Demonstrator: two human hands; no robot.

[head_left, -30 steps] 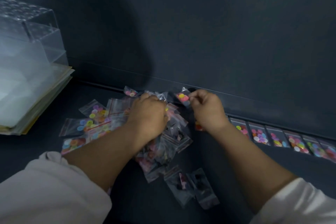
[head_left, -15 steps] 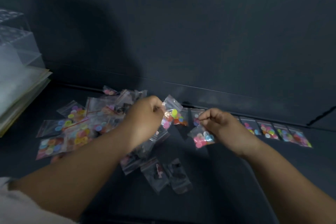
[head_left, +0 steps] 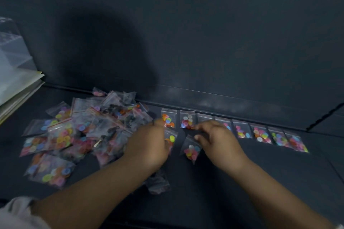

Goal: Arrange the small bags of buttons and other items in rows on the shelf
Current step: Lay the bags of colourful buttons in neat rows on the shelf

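A loose pile of small clear bags of coloured buttons (head_left: 89, 128) lies on the dark shelf (head_left: 242, 182) at the left. Along the back edge runs a row of button bags (head_left: 260, 134), from the centre to the right. My left hand (head_left: 149, 145) holds a bag with yellow and orange buttons (head_left: 170, 138) just in front of that row. My right hand (head_left: 216, 141) pinches the top of a bag of pink and yellow buttons (head_left: 191, 149), which hangs tilted close to the shelf surface.
A stack of pale sheets and a clear plastic box (head_left: 14, 72) sits at the far left. The dark back wall (head_left: 204, 42) rises right behind the row. A dark bag (head_left: 158, 182) lies under my left forearm.
Both hands moved right and down toward the row, each carrying a bag. The view shifted right, so more of the row shows.
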